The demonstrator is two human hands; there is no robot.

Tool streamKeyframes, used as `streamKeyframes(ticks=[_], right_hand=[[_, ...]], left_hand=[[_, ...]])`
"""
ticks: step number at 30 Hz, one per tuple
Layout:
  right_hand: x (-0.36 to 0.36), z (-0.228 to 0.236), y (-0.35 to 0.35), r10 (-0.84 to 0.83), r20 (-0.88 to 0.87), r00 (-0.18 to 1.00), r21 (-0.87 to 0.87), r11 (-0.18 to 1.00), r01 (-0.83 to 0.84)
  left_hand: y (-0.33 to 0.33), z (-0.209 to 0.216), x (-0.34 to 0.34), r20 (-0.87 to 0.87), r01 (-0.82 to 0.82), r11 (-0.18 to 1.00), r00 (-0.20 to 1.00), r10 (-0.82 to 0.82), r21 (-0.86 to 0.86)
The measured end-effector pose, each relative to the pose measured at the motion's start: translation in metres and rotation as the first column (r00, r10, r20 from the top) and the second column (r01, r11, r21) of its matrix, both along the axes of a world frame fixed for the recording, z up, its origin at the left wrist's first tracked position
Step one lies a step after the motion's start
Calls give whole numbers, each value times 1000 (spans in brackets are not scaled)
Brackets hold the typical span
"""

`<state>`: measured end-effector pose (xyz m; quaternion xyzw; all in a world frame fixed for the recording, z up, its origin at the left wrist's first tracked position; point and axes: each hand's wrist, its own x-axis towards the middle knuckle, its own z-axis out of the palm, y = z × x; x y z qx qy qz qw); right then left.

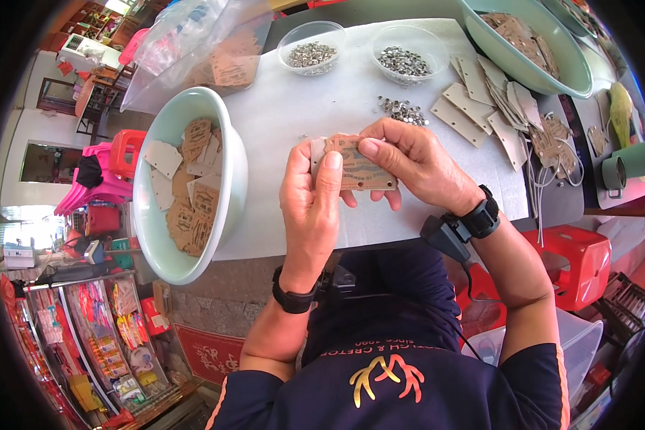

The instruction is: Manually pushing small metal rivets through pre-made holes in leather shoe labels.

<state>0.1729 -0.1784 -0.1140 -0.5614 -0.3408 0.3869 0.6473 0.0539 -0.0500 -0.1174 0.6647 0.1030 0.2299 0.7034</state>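
Observation:
Above the white table sheet, both my hands hold a small brown cardboard card (371,174) with dark print and punched holes along its lower edge. My left hand (309,197) grips its left side, thumb on the front, where a paler grey piece shows beside it. My right hand (423,163) pinches the upper right part, its thumb on the face and fingers behind. Just beyond the right hand lies a loose pile of small shiny metal pieces (404,112). More fill two clear round tubs, a left one (312,69) and a right one (408,76).
A pale green basin (231,172) of cards stands at the left; another basin (584,79) is at the far right. Grey cards (460,115) lie fanned out right, near white cords (541,190). A clear plastic bag (172,72) lies far left; red stools (580,261) stand below.

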Motion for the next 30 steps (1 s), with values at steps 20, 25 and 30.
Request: streamKeyframes(ticks=[20, 25, 30], right_hand=[[-26, 15, -2, -49, 453, 890, -247, 953, 178], [-2, 35, 2, -223, 548, 806, -120, 933, 340], [9, 41, 34, -140, 620, 772, -180, 932, 314]], left_hand=[[24, -20, -44, -29, 81, 992, 996, -84, -100], [33, -28, -49, 18, 205, 968, 979, -205, -148], [36, -29, -54, 19, 307, 940, 951, -308, -148]])
